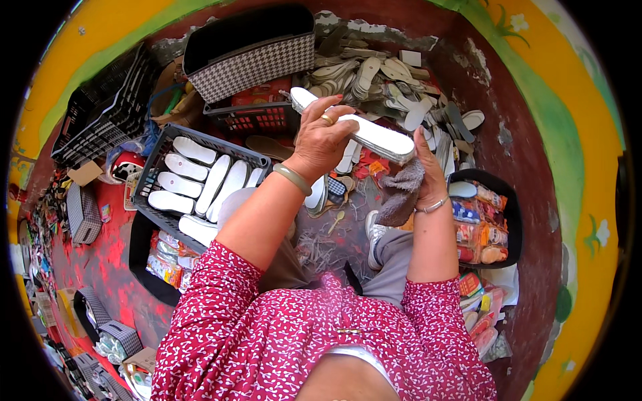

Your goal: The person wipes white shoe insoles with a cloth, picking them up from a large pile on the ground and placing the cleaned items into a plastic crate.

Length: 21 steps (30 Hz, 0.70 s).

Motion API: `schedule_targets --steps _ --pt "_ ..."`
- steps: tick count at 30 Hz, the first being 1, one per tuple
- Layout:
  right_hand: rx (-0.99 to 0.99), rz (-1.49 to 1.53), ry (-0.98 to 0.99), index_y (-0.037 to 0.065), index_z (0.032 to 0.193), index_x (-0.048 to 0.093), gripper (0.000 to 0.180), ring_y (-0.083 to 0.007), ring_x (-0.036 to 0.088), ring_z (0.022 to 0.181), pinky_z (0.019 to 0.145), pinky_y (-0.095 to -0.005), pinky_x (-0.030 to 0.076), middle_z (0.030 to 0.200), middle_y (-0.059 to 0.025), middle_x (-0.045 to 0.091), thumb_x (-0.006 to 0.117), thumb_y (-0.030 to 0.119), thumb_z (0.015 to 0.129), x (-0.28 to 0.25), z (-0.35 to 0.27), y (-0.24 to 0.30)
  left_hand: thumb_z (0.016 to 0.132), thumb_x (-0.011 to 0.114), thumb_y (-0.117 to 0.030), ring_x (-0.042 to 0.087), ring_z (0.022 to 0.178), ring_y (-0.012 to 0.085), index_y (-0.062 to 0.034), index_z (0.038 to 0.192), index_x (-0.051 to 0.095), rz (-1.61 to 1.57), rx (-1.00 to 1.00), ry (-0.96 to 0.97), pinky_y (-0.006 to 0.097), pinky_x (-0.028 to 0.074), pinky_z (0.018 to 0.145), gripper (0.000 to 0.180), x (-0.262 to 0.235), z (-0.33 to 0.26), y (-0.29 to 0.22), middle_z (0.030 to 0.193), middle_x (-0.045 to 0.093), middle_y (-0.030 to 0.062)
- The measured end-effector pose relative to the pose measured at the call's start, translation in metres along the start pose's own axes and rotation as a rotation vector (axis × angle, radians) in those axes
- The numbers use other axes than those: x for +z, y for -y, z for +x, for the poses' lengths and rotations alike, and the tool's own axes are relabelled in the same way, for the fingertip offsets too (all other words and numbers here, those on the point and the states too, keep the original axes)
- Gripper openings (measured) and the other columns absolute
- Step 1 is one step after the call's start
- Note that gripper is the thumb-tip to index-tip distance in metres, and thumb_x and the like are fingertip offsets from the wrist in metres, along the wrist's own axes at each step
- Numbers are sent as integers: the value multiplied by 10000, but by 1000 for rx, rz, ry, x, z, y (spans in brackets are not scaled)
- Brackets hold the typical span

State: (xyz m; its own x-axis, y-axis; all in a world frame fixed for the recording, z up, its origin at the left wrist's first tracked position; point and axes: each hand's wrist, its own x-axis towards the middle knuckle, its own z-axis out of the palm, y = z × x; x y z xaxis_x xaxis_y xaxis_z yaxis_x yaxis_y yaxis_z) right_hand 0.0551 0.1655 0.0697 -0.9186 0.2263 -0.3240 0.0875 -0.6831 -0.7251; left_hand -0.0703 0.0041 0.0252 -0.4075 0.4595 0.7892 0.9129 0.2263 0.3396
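Note:
A stack of white shoe soles (382,138) is held up in front of me, tilted down toward the right. My left hand (317,137) is closed over its middle from above, with fingers and thumb on the sides. Bunched in my right hand (429,170) is a grey-brown cloth (402,190), right by the stack's near right end. The right thumb points up beside that end; whether it touches the soles I cannot tell. To the left, a dark plastic crate (152,189) holds several white soles (215,186) lying flat.
A large heap of loose soles (368,73) lies against the far wall. A houndstooth bin (257,73) sits on a crate, beside stacked black crates (100,117). Black bins of packaged goods stand at right (513,227) and left (139,257). Scraps (328,250) litter the floor between my feet.

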Motion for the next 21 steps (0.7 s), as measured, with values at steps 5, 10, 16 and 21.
schedule_targets --steps 5,10,16,21 --pt "64 -98 129 -56 1066 568 414 -173 631 730 661 -276 511 893 -131 649 663 252 805 -18 2 -2 633 634 44 471 1181 273 -138 886 651 39 37 -32 378 358 970 312 1 1 -3 1060 627 39" --pt "39 -262 171 -38 1046 594 302 -119 614 777 733 -234 477 906 -62 649 636 139 804 -22 12 -5 704 594 56 468 1171 315 -89 1015 629 -19 -113 -136 394 363 990 346 11 1 10 1135 573 112" --pt "-42 -390 199 -45 1111 587 344 -94 603 812 765 -219 461 938 -49 654 641 122 814 -18 14 -9 913 545 -230 508 1107 233 -42 1199 476 -1047 -890 -433 356 410 939 349 13 2 24 1188 519 112" --pt "19 -541 289 -50 1154 572 352 -76 579 880 801 -207 441 994 -25 638 627 83 832 -20 17 -18 945 483 -329 554 1037 250 -12 1161 480 -1684 -1104 -403 403 450 912 383 3 4 27 1114 564 130"
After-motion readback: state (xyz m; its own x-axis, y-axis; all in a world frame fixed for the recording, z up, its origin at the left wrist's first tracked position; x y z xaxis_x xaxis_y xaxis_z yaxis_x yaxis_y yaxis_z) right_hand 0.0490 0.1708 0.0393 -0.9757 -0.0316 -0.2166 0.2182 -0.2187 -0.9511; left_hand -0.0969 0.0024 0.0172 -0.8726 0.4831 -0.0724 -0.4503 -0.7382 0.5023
